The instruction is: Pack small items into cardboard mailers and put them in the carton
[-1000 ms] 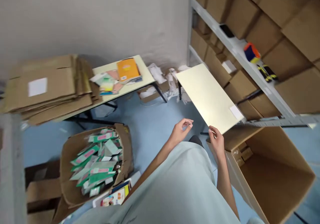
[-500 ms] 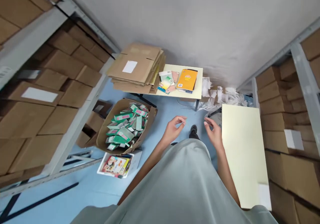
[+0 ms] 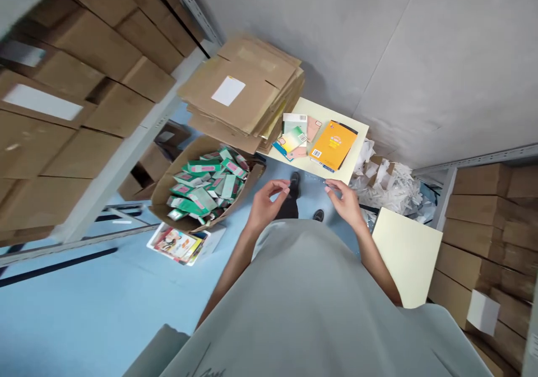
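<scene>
My left hand (image 3: 265, 202) and my right hand (image 3: 345, 200) hover in front of my body, a hand's width apart, above the blue floor. The fingers of both are loosely curled and apart, and nothing shows in them. Just beyond them stands a small cream table (image 3: 353, 153) with an orange book (image 3: 334, 144) and several small packets (image 3: 293, 136) on it. Left of my left hand sits an open cardboard carton (image 3: 163, 189) heaped with green and pink packets (image 3: 202, 186). My shoes (image 3: 295, 180) show between my hands.
A stack of flattened cardboard boxes (image 3: 244, 85) lies on the table's left end. Booklets (image 3: 174, 243) lie on the floor by the carton. A second cream tabletop (image 3: 403, 254) is at my right. Crumpled white paper (image 3: 386, 178) is heaped by the wall. Shelves of brown boxes (image 3: 63, 113) flank both sides.
My right hand has let go of the second cream tabletop's edge. The view has swung left, and both hands now hover empty before the small table.
</scene>
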A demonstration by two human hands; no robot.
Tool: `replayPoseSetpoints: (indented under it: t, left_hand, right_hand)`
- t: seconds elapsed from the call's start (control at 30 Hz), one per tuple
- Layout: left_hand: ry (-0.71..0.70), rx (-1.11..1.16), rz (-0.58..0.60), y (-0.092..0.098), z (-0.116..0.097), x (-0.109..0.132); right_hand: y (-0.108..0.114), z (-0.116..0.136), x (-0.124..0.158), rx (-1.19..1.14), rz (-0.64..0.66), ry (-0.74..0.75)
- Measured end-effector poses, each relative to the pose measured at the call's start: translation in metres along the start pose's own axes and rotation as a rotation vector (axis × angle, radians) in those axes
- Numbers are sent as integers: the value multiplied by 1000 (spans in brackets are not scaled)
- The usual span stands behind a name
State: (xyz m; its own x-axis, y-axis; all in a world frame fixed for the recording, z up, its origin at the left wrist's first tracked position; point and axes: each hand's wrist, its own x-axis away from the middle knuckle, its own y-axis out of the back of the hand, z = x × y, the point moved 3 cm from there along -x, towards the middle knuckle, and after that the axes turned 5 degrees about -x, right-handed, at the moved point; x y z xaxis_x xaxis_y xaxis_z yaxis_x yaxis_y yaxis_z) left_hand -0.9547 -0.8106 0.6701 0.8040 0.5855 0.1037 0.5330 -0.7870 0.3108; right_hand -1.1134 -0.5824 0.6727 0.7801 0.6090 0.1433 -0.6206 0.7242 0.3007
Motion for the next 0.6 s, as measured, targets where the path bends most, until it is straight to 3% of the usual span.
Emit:
replayPoseSetpoints:
  t: [0.13, 0.4, 0.5, 0.6]
  left_hand:
    - [-12, 3, 76, -7, 17, -70]
    - [-43, -83, 372, -12, 39, -223]
    - [22, -147, 433, -8, 57, -259]
    - [141, -173, 498, -14, 80, -278]
  right_hand:
    - [-23, -13, -45, -28, 5, -84]
    - [-64, -14, -136, 32, -47, -294]
    - [-74, -18, -164, 101, -11, -350]
    - [-72, -30, -184, 182, -15, -418]
